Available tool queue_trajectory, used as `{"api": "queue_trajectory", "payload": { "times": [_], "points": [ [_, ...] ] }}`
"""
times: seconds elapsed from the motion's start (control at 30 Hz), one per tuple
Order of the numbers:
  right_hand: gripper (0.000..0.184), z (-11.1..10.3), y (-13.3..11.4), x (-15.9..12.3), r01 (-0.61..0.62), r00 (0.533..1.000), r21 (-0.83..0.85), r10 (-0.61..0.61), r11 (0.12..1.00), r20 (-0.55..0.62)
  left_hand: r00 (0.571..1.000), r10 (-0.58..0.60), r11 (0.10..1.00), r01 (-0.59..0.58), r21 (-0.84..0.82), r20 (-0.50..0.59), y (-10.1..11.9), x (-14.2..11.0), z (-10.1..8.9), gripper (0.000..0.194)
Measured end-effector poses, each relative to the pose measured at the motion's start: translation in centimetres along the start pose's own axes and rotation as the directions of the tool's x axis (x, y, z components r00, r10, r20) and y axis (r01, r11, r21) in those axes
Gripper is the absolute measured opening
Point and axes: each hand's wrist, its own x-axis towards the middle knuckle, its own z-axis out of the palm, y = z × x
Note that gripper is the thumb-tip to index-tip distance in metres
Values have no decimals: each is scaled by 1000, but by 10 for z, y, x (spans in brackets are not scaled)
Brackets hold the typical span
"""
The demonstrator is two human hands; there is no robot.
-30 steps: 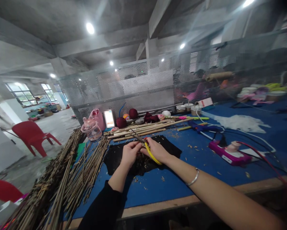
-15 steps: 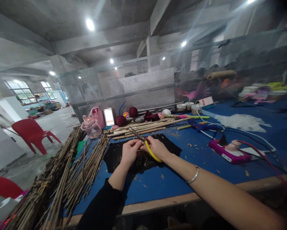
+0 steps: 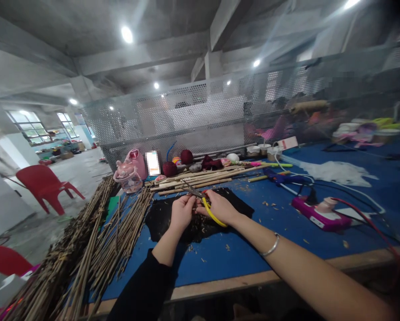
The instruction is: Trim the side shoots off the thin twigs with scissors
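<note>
Stems (image 3: pixel 120 243) are lying left of the black cloth (image 3: pixel 158 223), plenty apparently uncut; scraps (image 3: pixel 203 231) are littering it, so some cutting looks done. Over it, left hand (image 3: pixel 181 213) is pinching, contents unclear; right hand (image 3: pixel 222 209) is gripping scissors (image 3: pixel 213 216). Sticks (image 3: pixel 200 180) are lying beyond it.

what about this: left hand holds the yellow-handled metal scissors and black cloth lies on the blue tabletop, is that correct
Not the left hand: in the head view, the right hand holds the yellow-handled metal scissors; the black cloth does lie on the blue tabletop.
</note>
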Motion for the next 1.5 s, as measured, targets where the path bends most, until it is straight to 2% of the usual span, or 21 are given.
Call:
{"api": "queue_trajectory", "payload": {
  "times": [0.1,0.23,0.33,0.47,0.6,0.7,0.8,1.07,1.33,1.5],
  "points": [
    [48,-1,-1,-1,4,1000,13,-4,1000,4,999,20,998,-22,52,37,-3,0,0,33],
    [43,-1,-1,-1,-17,1000,34,16,999,26,998,56,993,-58,101,22,-5,0,0,34],
    [44,0,0,0,-15,1000,58,15,998,-3,996,92,984,-94,152,19,-7,-1,0,34],
    [47,0,2,1,-3,1000,49,4,999,-25,997,77,971,-79,224,18,-10,-1,0,34],
    [46,1,2,1,35,998,24,-33,999,-62,999,25,983,-32,179,40,-11,-1,2,36],
    [45,2,0,0,13,999,58,-11,998,-35,999,-4,991,-4,134,54,-11,-1,3,36],
    [44,1,-2,-1,-15,1000,64,15,998,1,999,7,991,-13,130,46,-12,-1,3,36],
    [43,-6,1,1,-55,998,-50,56,997,4,998,59,978,-63,196,24,-9,-3,2,35],
    [39,-7,2,1,-51,997,-36,53,998,57,1000,-13,995,12,96,11,-3,-5,2,36],
    [44,-7,2,-1,-29,997,-32,31,999,76,999,-34,996,31,80,33,-5,-5,3,34]
  ]
}}
